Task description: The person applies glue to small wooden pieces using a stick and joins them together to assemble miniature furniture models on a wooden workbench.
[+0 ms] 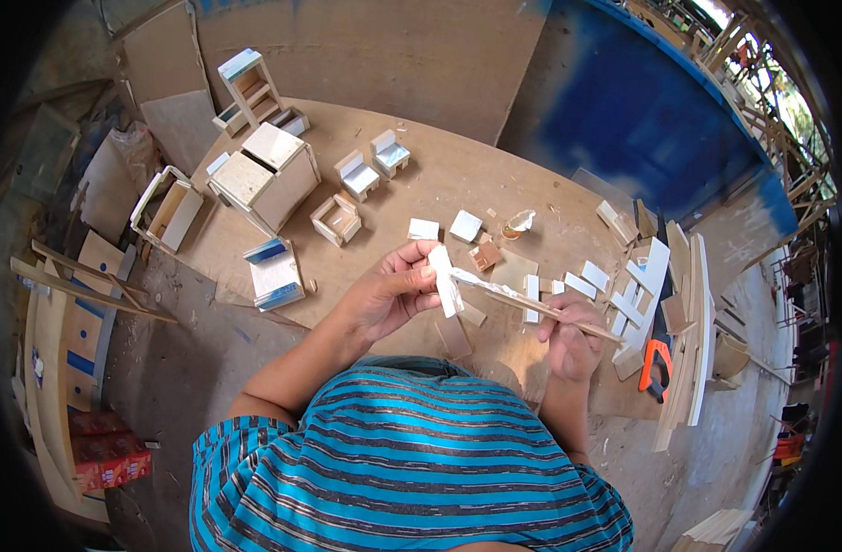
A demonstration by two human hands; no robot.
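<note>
Gripping a white strip (pixel 448 293) and wooden stick (pixel 531 305) respectively, left hand (pixel 393 293) and right hand (pixel 572 340) hover; red packages (pixel 108 457) bear blurred markings.

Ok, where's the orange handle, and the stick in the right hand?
Orange handle (pixel 649 362): head view, on its left side.
Stick (pixel 518 298): head view, on its bare wooden shaft.
</note>
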